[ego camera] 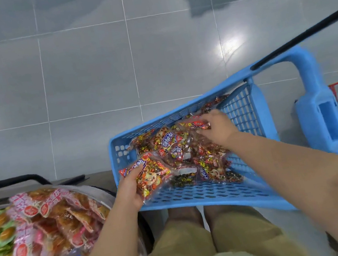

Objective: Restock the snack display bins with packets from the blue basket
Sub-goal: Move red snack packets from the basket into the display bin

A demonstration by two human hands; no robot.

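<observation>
Blue basket (197,196) is being emptied: a packet (149,173) is being gripped in the curled fingers of the left hand (128,186), and a second packet (201,124) is seemingly being pinched under the bent fingers of the right hand (217,127). Many packets (180,148) are being left between both hands; the blurred bin (50,214), left of the fingers, is judged part-filled.

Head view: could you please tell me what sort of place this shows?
Probably a shop's snack aisle: a blue basket of packets on a tiled floor, beside a display bin heaped with more.
</observation>
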